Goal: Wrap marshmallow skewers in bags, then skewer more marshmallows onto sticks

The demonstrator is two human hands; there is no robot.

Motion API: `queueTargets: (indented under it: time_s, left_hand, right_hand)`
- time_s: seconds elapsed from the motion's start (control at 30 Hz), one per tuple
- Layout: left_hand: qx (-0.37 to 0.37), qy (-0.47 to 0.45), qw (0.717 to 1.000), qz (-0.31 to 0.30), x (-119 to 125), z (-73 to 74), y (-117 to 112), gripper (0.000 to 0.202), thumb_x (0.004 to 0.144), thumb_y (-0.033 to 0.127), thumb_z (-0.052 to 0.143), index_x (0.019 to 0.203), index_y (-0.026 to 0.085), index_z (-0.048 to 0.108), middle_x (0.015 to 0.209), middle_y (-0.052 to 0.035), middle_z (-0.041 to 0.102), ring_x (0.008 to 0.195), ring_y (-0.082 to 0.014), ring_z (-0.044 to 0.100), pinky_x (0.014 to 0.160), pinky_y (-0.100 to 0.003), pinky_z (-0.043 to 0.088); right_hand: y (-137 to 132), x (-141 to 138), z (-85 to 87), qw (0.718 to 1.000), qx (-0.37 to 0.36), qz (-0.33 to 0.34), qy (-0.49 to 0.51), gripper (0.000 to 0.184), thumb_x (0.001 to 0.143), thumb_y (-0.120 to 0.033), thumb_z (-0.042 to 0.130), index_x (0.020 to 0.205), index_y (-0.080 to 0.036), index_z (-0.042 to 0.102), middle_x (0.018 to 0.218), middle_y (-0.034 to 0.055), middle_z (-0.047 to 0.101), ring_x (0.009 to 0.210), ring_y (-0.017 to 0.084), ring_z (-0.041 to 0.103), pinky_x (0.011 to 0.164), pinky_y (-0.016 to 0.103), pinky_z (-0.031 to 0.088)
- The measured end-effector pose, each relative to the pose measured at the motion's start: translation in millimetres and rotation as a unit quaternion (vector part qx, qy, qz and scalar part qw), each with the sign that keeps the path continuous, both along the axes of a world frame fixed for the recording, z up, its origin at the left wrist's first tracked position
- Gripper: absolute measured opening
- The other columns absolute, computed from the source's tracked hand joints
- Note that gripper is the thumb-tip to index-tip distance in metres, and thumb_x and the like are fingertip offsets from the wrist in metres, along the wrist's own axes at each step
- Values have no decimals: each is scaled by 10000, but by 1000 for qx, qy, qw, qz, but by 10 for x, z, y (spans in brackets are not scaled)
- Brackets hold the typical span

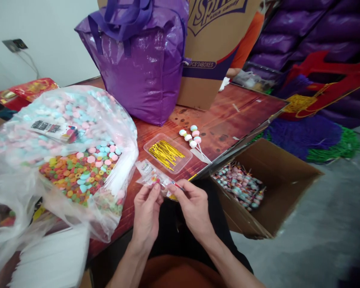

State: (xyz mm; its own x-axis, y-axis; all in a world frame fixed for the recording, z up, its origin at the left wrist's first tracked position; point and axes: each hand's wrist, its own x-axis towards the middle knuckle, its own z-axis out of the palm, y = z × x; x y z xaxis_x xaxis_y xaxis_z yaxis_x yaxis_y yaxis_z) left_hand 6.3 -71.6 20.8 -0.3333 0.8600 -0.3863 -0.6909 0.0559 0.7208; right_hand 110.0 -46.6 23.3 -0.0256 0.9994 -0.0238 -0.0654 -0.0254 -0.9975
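A small clear printed plastic bag [151, 173] is pinched between the fingers of my left hand [148, 210], just off the table's front edge. My right hand [195, 206] pinches the bag's other side. What the bag holds is partly hidden by my fingers. Just beyond lies a clear plastic tray [184, 165] of gold twist ties [165, 153]. To its right, two candy sticks [189, 138] rest on the table, with pink, blue, white and yellow candies threaded on white sticks.
At left, a large plastic bag [108, 100] holds pastel candies and colourful gummy rings [69, 172]. A purple tote [138, 72] and a cardboard carton [198, 90] stand behind. By my right leg, an open box [282, 192] contains many wrapped candy sticks. Another person's orange sleeve [247, 42] shows behind the carton.
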Motion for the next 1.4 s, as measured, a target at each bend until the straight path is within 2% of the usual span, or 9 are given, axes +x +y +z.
queueTargets:
  time_s: [0.13,0.27,0.4,0.53,0.7,0.9,1.07,1.23,1.4]
  left_hand:
    - [-8,0,1000,-1,50,15,35,342,634,340,899,646,132,627,575,48,531,537,-47,443,556,-178,428]
    - [-17,-21,1000,-5,46,22,44,354,669,408,874,728,132,661,643,27,587,544,-49,471,515,-170,414]
    - [-44,-65,997,-10,-54,40,115,356,570,265,934,788,122,692,677,37,602,527,-28,469,506,-153,424]
    - [-36,-43,998,30,-48,56,154,361,525,211,947,744,126,672,633,66,556,503,-18,431,491,-148,423]
    - [-20,20,992,122,-4,80,206,408,499,286,961,681,134,629,665,59,578,536,-21,443,480,-132,407]
    - [-29,28,985,166,-160,43,331,441,481,333,968,750,143,674,734,51,620,606,-42,512,499,-137,435]
    - [-37,10,987,157,-182,-6,359,412,552,363,943,795,161,679,764,48,651,673,-73,589,616,-191,524]
    - [-24,-19,989,144,-235,-57,411,381,592,321,931,833,164,681,797,33,686,700,-82,622,656,-202,530]
    - [-28,-52,987,147,-287,-95,438,367,620,322,917,828,154,665,754,33,676,676,-80,625,644,-196,517]
  right_hand:
    - [-3,-26,-30,1000,9,-7,-17,380,884,-401,629,591,-178,536,559,-36,464,537,99,405,500,220,369]
    - [4,6,-55,999,20,8,-30,436,940,-435,549,582,-191,498,548,-27,467,524,102,412,492,224,369]
    - [37,99,-93,992,77,54,-82,452,961,-401,519,565,-194,450,551,-36,418,525,96,378,499,230,333]
    - [68,162,-109,988,99,-14,-120,463,958,-377,532,569,-205,350,585,-51,321,549,93,316,515,235,296]
    - [253,317,-81,981,99,-90,-139,425,967,-409,533,606,-200,451,592,-41,427,570,112,401,553,239,339]
    - [1071,719,-137,893,132,-161,-398,311,936,-436,553,740,-199,601,693,-1,583,661,161,511,626,270,350]
    - [1589,791,-246,837,2,-99,-538,151,903,-304,602,803,-207,661,849,88,711,809,233,634,646,294,354]
    - [1638,800,-296,856,-3,-118,-504,187,886,-273,562,743,-208,663,763,69,699,744,227,627,619,293,351]
    - [1354,825,-248,895,59,-177,-406,273,937,-300,430,815,-177,641,754,45,651,723,190,582,679,289,420]
